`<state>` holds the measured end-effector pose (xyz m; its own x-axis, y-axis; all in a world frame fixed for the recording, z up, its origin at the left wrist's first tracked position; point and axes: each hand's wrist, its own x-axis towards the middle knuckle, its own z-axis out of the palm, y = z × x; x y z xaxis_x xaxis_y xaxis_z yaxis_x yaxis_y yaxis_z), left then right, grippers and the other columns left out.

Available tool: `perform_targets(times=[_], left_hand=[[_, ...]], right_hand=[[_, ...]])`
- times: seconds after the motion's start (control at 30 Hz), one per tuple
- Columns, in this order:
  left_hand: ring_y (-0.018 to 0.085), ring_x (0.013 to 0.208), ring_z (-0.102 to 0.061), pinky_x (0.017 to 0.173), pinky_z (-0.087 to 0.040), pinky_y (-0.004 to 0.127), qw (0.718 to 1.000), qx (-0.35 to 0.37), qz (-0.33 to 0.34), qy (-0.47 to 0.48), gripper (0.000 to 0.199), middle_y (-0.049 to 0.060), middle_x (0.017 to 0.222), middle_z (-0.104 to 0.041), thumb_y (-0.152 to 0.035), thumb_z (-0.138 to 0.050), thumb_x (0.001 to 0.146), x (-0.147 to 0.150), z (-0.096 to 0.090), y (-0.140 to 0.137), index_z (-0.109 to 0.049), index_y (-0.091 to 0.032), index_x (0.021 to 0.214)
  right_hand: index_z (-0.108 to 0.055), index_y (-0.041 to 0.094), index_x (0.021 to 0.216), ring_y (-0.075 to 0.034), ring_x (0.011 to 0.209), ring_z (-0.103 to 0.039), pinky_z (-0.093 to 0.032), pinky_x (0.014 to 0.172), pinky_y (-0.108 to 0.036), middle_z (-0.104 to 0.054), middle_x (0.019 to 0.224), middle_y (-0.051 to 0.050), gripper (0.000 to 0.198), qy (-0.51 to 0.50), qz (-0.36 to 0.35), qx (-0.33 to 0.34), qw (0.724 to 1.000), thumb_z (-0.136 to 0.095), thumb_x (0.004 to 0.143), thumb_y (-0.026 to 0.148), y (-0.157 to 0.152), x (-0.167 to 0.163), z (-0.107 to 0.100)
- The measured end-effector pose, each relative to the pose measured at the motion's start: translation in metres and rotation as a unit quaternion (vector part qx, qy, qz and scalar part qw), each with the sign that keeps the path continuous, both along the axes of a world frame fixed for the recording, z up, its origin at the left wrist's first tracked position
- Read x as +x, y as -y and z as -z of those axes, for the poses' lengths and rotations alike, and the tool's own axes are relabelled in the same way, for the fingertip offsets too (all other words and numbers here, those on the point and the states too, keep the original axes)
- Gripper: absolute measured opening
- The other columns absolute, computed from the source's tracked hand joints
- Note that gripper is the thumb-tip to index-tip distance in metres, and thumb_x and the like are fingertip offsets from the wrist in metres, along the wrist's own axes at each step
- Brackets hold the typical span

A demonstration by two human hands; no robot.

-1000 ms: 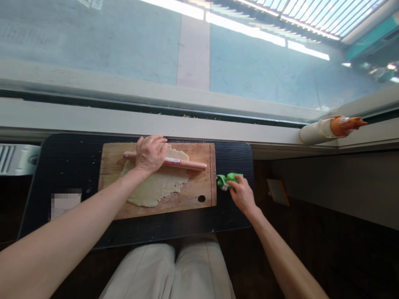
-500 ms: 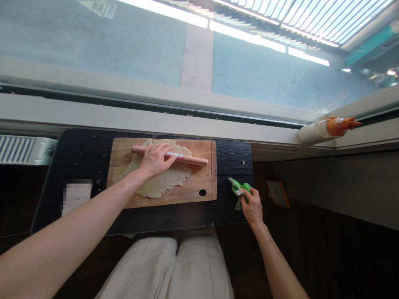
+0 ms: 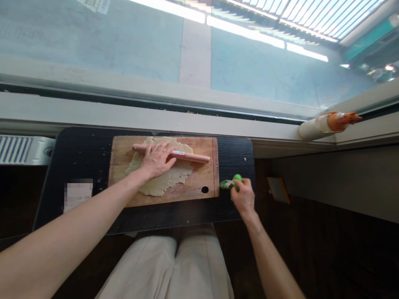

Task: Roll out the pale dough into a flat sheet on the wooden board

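A sheet of dough with ragged edges lies on a wooden cutting board. Across it, slightly slanted, rests a pinkish rolling pin with a white and red label. My left hand lies over the pin's middle, fingers stretched out and thumb apart, hiding part of pin and dough. Just right of the board, my right hand is closed on a green object. It has a bright round part and a blurred paler part pointing left; its exact kind is unclear.
The board sits on a black table against a white windowsill. A blurred-out pale paper-like item lies at left. On the sill stands a white container with an orange top. A radiator is at far left.
My right hand has moved left with the green object, bringing it close to the board's right edge. My left hand's fingers and thumb have loosened and flattened over the rolling pin.
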<state>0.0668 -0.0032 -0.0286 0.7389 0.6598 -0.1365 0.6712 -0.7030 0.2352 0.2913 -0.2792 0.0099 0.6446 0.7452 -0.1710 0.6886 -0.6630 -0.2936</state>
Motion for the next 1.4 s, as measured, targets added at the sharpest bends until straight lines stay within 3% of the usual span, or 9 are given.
perform_targets(times=[0.13, 0.23, 0.33, 0.5, 0.73, 0.9, 1.07, 1.27, 1.4], left_hand=[[0.027, 0.133, -0.035, 0.114, -0.010, 0.050, 1.000, -0.004, 0.000, -0.003, 0.046, 0.008, 0.144, -0.042, -0.043, -0.042, 0.086, 0.000, -0.001, 0.002, -0.052, -0.026, 0.128], [0.028, 0.134, -0.034, 0.114, -0.010, 0.051, 1.000, -0.010, 0.000, -0.005, 0.047, 0.009, 0.145, -0.040, -0.043, -0.042, 0.086, 0.001, -0.001, 0.002, -0.051, -0.024, 0.129], [0.027, 0.135, -0.032, 0.114, -0.009, 0.050, 1.000, -0.012, 0.001, -0.008, 0.048, 0.009, 0.146, -0.039, -0.044, -0.040, 0.087, 0.001, -0.001, 0.002, -0.050, -0.024, 0.130], [0.027, 0.135, -0.033, 0.114, -0.008, 0.052, 1.000, -0.019, 0.002, -0.005, 0.050, 0.010, 0.145, -0.040, -0.045, -0.040, 0.087, 0.000, 0.001, 0.001, -0.049, -0.024, 0.132], [0.027, 0.133, -0.036, 0.114, -0.016, 0.049, 0.997, -0.008, -0.010, 0.080, 0.057, 0.011, 0.143, -0.043, -0.040, -0.044, 0.086, -0.001, -0.005, 0.001, -0.041, -0.019, 0.138], [0.023, 0.123, -0.047, 0.110, -0.031, 0.039, 0.981, -0.035, -0.057, 0.181, 0.036, 0.008, 0.129, -0.054, -0.035, -0.046, 0.087, -0.033, -0.037, 0.035, -0.058, -0.020, 0.117], [0.019, 0.093, -0.062, 0.085, -0.050, 0.032, 0.952, -0.221, -0.142, 0.155, 0.026, 0.005, 0.102, -0.063, -0.035, -0.044, 0.087, -0.112, -0.032, 0.097, -0.062, -0.022, 0.100], [0.017, 0.082, -0.063, 0.077, -0.052, 0.032, 0.933, -0.324, -0.142, 0.073, 0.024, 0.004, 0.101, -0.063, -0.028, -0.047, 0.084, -0.160, -0.001, 0.157, -0.059, -0.024, 0.104], [0.020, 0.096, -0.061, 0.087, -0.050, 0.035, 0.947, -0.296, -0.087, 0.092, 0.030, 0.007, 0.108, -0.061, -0.020, -0.048, 0.083, -0.146, -0.001, 0.165, -0.056, -0.024, 0.111]], right_hand=[[-0.066, 0.018, 0.113, -0.022, 0.103, -0.051, -0.041, 0.080, -0.032, -0.049, 0.119, -0.015, 0.032, 0.049, -0.014, -0.011, 0.999, -0.047, 0.087, 0.018, -0.059, 0.107, -0.002], [-0.068, 0.015, 0.111, -0.019, 0.100, -0.051, -0.039, 0.079, -0.030, -0.049, 0.117, -0.014, 0.032, 0.042, -0.044, -0.061, 0.996, -0.046, 0.087, 0.017, -0.069, 0.125, 0.009], [-0.066, 0.018, 0.113, -0.012, 0.088, -0.052, -0.039, 0.073, -0.025, -0.048, 0.115, -0.011, 0.031, 0.047, -0.030, -0.075, 0.996, -0.048, 0.088, 0.019, -0.028, 0.088, 0.018], [-0.063, 0.023, 0.114, -0.009, 0.066, -0.052, -0.042, 0.058, -0.021, -0.047, 0.101, -0.005, 0.028, 0.014, 0.010, -0.078, 0.997, -0.053, 0.087, 0.023, 0.055, -0.042, 0.027], [-0.061, 0.022, 0.097, -0.017, 0.073, -0.058, -0.049, 0.062, -0.027, -0.049, 0.097, -0.008, 0.014, -0.114, 0.024, -0.015, 0.993, -0.051, 0.088, 0.026, -0.003, -0.208, 0.041], [-0.061, 0.026, 0.114, -0.015, 0.077, -0.058, -0.048, 0.070, -0.027, -0.049, 0.100, -0.005, 0.028, -0.128, 0.070, 0.009, 0.989, -0.048, 0.089, 0.025, 0.030, -0.171, 0.017], [-0.059, 0.019, 0.114, -0.017, 0.074, -0.058, -0.047, 0.063, -0.029, -0.046, 0.100, -0.007, 0.030, -0.009, 0.191, -0.064, 0.980, -0.048, 0.087, 0.024, 0.080, -0.137, 0.021], [-0.057, 0.021, 0.105, -0.019, 0.076, -0.059, -0.049, 0.064, -0.031, -0.047, 0.100, -0.009, 0.020, -0.094, 0.098, 0.000, 0.991, -0.049, 0.087, 0.022, -0.006, -0.249, 0.043], [-0.059, 0.022, 0.106, -0.019, 0.077, -0.061, -0.049, 0.067, -0.031, -0.051, 0.099, -0.008, 0.022, -0.165, 0.098, 0.028, 0.981, -0.050, 0.087, 0.025, -0.023, -0.258, 0.027]])
